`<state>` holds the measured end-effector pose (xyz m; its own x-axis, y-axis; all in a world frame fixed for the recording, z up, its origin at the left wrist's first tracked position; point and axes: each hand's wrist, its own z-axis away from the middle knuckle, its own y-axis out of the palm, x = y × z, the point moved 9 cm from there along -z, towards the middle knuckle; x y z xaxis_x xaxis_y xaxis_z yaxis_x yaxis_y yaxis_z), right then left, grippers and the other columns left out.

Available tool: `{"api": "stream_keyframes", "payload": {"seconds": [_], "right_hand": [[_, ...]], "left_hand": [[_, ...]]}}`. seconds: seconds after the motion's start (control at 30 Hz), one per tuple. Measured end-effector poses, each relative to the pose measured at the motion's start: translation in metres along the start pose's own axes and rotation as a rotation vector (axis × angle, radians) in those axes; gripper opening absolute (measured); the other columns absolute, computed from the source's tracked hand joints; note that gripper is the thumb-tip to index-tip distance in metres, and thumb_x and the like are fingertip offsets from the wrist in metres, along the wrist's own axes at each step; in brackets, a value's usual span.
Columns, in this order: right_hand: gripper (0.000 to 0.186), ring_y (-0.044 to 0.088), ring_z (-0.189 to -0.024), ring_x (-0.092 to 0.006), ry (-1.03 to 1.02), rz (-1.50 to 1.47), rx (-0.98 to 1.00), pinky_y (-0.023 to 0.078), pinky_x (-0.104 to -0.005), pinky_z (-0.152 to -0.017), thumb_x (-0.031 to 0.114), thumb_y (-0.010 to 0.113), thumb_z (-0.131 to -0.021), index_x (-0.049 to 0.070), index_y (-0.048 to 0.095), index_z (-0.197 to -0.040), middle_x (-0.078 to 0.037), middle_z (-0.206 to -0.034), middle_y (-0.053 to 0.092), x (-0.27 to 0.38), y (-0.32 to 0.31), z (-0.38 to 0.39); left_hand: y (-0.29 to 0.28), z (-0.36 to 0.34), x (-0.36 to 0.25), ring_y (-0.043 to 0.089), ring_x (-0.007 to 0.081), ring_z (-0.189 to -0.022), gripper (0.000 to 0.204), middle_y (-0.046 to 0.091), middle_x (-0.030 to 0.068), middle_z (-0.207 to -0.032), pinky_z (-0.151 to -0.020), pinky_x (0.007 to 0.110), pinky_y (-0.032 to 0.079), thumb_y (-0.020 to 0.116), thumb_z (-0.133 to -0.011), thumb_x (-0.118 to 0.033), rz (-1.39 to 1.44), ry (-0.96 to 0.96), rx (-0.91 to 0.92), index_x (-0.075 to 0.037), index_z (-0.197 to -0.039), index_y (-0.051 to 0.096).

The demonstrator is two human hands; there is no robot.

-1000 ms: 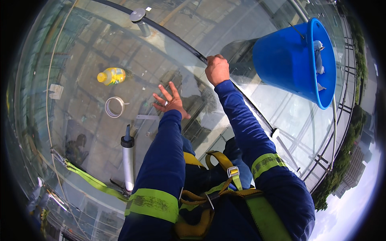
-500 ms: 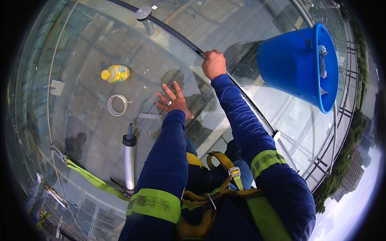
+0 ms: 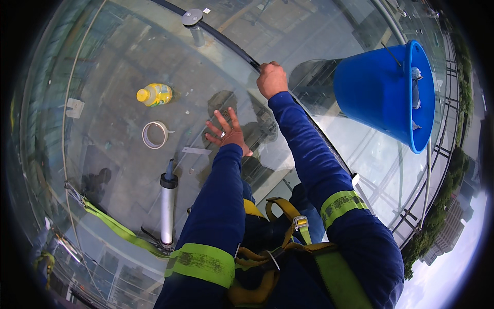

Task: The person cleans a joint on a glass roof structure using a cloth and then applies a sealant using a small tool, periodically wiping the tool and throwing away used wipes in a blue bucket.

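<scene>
My left hand (image 3: 228, 133) lies on the glass panel (image 3: 128, 67) with its fingers spread, and a ring shows on one finger. At the long black strip (image 3: 226, 41) in the seam between panes, my right hand (image 3: 271, 80) is closed in a fist. Its fingers hide whatever they grip. Left of my left hand are a short pale flat strip (image 3: 196, 151), a roll of tape (image 3: 155, 135) and a yellow-capped bottle (image 3: 154, 95) lying on its side. A caulking gun (image 3: 167, 208) with a silver barrel lies beside my left forearm.
A blue bucket (image 3: 373, 92) with pale crumpled things inside stands right of the seam. A round metal fitting (image 3: 192, 18) sits at the strip's far end. A green strap (image 3: 121, 232) and a thin rope (image 3: 66, 123) run along the left. A metal rail (image 3: 388, 20) passes behind the bucket.
The whole view has shifted slightly, so the glass and objects appear lower and further right. My right fist has slid a little along the seam toward the round fitting. My left hand stays spread.
</scene>
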<state>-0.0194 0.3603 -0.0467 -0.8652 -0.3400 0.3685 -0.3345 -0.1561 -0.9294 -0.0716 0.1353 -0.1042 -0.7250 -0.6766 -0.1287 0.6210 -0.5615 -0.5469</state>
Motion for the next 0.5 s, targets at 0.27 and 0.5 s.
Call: {"api": "stream_keyframes", "payload": {"seconds": [0.27,0.5], "right_hand": [[0.019,0.066,-0.088,-0.0457,-0.047,-0.086,-0.008,0.054,-0.0496,-0.083,0.004,0.056,-0.075,0.000,0.072,-0.085,-0.026,-0.095,0.066,0.022,-0.003,-0.011],[0.019,0.065,-0.090,-0.0450,-0.050,-0.083,-0.011,0.054,-0.0482,-0.083,0.005,0.057,-0.075,0.000,0.072,-0.086,-0.026,-0.098,0.066,0.021,0.006,-0.022]], "left_hand": [[-0.001,0.001,0.009,-0.020,0.0579,-0.143,0.158,-0.032,0.0260,-0.157,-0.114,0.071,0.002,0.096,-0.058,-0.032,0.019,-0.019,0.004,-0.024,-0.152,-0.030],[-0.003,0.001,0.005,-0.017,0.0578,-0.144,0.157,-0.030,0.0253,-0.158,-0.113,0.072,0.003,0.096,-0.058,-0.035,0.018,-0.005,0.020,-0.023,-0.153,-0.028]]}}
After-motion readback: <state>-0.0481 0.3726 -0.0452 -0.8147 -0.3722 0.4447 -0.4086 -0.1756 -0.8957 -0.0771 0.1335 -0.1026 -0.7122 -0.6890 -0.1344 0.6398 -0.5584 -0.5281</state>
